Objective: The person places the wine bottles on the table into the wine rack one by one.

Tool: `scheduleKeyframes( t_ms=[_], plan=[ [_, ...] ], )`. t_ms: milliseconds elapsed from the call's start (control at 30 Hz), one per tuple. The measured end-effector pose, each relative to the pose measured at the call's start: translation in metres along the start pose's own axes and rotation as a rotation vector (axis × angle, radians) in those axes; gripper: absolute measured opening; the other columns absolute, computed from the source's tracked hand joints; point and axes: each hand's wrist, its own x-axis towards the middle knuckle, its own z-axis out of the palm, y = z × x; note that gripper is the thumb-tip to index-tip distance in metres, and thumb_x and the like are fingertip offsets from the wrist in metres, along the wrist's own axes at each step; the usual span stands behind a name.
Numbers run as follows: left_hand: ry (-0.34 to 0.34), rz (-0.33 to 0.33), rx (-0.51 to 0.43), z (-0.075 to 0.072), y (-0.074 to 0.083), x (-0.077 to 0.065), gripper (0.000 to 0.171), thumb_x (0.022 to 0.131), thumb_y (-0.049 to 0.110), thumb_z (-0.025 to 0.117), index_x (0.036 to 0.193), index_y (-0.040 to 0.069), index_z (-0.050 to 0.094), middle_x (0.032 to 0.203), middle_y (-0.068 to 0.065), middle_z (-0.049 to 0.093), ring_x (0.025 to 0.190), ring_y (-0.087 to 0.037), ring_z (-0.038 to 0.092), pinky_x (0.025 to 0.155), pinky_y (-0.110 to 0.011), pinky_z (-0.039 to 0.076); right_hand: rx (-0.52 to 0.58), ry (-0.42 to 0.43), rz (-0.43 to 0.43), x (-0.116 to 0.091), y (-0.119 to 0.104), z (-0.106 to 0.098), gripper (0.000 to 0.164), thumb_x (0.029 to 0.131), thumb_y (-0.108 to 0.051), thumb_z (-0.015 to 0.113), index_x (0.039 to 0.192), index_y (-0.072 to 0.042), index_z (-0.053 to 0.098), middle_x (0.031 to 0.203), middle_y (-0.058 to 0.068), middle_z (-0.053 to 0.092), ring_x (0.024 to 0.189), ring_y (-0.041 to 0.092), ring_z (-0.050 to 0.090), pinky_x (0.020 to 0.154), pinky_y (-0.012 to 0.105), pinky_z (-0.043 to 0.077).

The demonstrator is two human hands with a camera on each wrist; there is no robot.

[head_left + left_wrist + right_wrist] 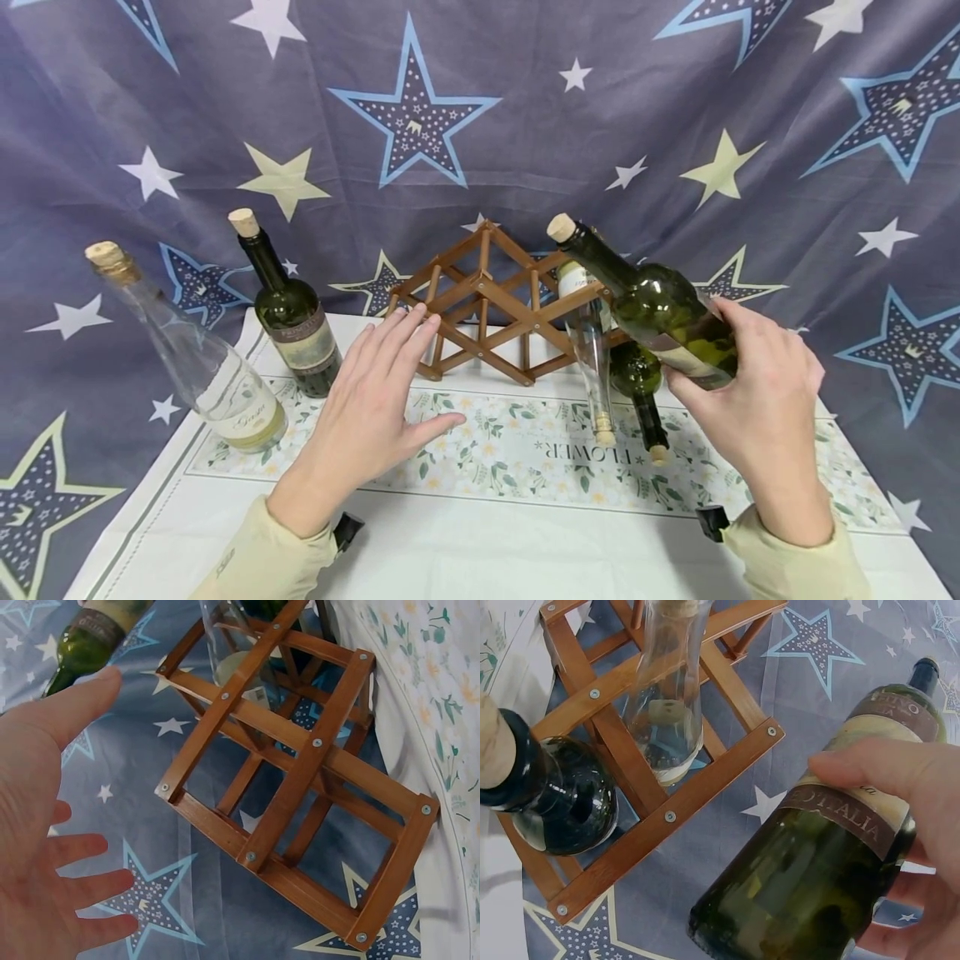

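In the head view my right hand (765, 392) grips a green wine bottle (667, 312) round its labelled body, tilted with the corked neck up and to the left. That bottle overlaps the right end of the wooden wine rack (480, 350). In the right wrist view thumb and fingers wrap the label of the green wine bottle (802, 847). My left hand (375, 400) is spread, fingers straight and holding nothing, in front of the rack's left end. A clear bottle (588, 350) and another green bottle (637, 375) lie in the rack, corked necks toward me.
On the left stand a clear corked bottle (232, 392) with some yellowish contents and a dark green corked bottle (300, 333). A floral runner (495, 450) crosses the white table (510, 542). Behind hangs a star-patterned cloth (525, 150).
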Motion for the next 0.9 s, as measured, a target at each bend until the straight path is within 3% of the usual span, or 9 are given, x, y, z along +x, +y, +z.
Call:
scheduleKeyframes(
  t_ms=[333, 600, 900],
  plan=[
    [0.01, 0.002, -0.012, 0.0002, 0.0023, 0.0058, 0.111, 0.07, 0.055, 0.083, 0.157, 0.008, 0.032, 0.158, -0.012, 0.033, 0.145, -0.033, 0.028, 0.117, -0.053, 0.018, -0.06, -0.003, -0.089, -0.0023, -0.0015, 0.0022, 0.079, 0.061, -0.028, 0.084, 0.135, -0.014, 0.061, 0.128, 0.012, 0.063, 0.106, 0.043, 0.051, 0.096, 0.064, 0.029],
    [0.005, 0.001, 0.002, -0.0006, 0.0021, 0.0061, 0.112, 0.071, 0.055, 0.082, 0.158, 0.009, 0.028, 0.16, -0.012, 0.03, 0.146, -0.033, 0.026, 0.117, -0.051, 0.018, -0.112, -0.008, -0.148, -0.0048, -0.0043, 0.0049, 0.079, 0.061, -0.029, 0.083, 0.135, -0.014, 0.061, 0.125, 0.015, 0.064, 0.107, 0.045, 0.051, 0.103, 0.069, 0.023],
    [0.103, 0.049, -0.015, -0.0068, 0.0075, 0.009, 0.109, 0.068, 0.046, 0.086, 0.154, 0.004, 0.035, 0.158, -0.015, 0.033, 0.144, -0.036, 0.03, 0.115, -0.054, 0.022, -0.137, -0.015, -0.186, -0.0094, -0.0066, 0.0029, 0.079, 0.06, -0.027, 0.084, 0.135, -0.014, 0.062, 0.129, 0.012, 0.063, 0.11, 0.045, 0.049, 0.106, 0.069, 0.017]
  ],
)
